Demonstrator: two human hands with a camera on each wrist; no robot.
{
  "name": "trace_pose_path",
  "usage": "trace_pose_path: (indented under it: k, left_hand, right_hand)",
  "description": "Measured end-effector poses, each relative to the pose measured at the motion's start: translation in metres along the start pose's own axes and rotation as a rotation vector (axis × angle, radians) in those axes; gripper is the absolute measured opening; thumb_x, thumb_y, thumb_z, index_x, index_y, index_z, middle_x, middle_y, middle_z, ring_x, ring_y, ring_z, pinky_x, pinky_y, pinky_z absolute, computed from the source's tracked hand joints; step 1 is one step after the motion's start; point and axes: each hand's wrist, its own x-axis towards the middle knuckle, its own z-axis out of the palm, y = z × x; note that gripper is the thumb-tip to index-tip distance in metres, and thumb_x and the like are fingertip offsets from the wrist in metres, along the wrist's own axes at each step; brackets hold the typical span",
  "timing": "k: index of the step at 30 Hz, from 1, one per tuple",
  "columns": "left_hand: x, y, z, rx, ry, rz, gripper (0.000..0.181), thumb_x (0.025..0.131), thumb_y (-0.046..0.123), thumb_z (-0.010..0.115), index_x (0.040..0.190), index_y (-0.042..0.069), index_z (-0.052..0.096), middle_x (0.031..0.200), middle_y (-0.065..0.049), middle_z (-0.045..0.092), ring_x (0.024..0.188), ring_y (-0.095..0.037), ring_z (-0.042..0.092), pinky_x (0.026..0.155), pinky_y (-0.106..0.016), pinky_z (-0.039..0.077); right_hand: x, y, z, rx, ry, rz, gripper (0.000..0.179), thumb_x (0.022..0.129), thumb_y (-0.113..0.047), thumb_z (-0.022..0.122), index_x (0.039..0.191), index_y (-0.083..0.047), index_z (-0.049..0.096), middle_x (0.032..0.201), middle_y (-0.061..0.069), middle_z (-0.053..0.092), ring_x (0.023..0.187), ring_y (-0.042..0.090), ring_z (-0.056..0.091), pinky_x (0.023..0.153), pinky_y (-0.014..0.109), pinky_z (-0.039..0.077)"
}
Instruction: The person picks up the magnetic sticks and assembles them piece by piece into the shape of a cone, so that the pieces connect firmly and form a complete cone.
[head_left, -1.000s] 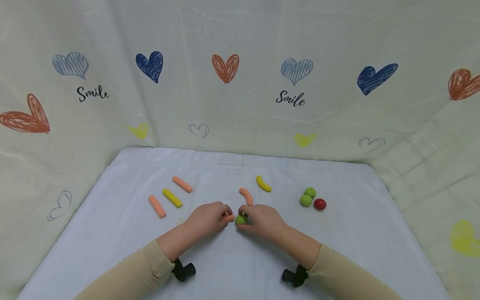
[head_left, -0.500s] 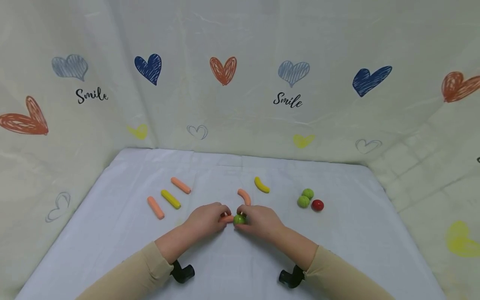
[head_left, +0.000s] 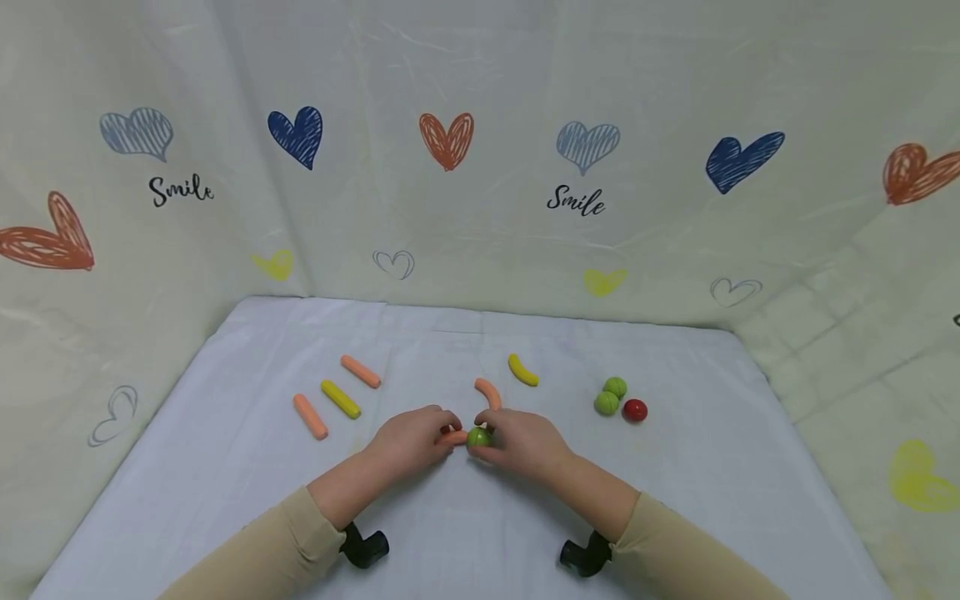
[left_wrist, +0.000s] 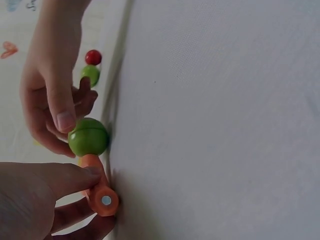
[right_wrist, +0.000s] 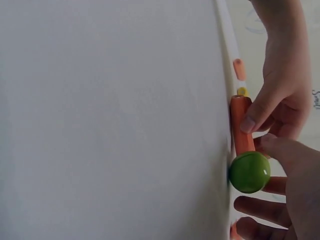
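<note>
My left hand (head_left: 411,439) pinches an orange stick (left_wrist: 103,200) between thumb and fingers. A pale round disc shows in the stick's near end in the left wrist view. My right hand (head_left: 525,442) holds a green ball (right_wrist: 250,172) by its side with thumb and fingertips. The ball touches the far end of the stick, as both wrist views show. Just beyond the right hand lies a curved orange stick (head_left: 489,392), its near end close to the fingers. Part of the held stick is hidden by the left fingers.
Left on the white cloth (head_left: 465,533) lie two straight orange sticks (head_left: 310,417) and a yellow stick (head_left: 341,399). A curved yellow stick (head_left: 523,370) lies behind the hands. To the right sit two green balls (head_left: 607,403) and a red ball (head_left: 635,410). A heart-printed curtain (head_left: 510,275) stands behind.
A narrow gap between the green ball and the orange stick has closed, and they now touch. The hands have otherwise hardly moved; the whole view shifted slightly.
</note>
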Motion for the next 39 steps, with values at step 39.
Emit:
trace_pose_path:
  k: [39]
  left_hand:
    - [0.008,-0.005,-0.002,-0.095,-0.095,-0.050,0.013,0.094,0.028,0.070,0.106,0.023,0.069,0.087,0.009,0.058,0.076,-0.010,0.054,0.070,-0.030,0.047]
  right_hand:
    - [0.039,0.025,-0.014,0.236,0.006,0.377,0.041,0.093,-0.033,0.070,0.130,-0.016,0.067,0.096,-0.004,0.068,0.066,0.010,0.054,0.062,0.028,0.044]
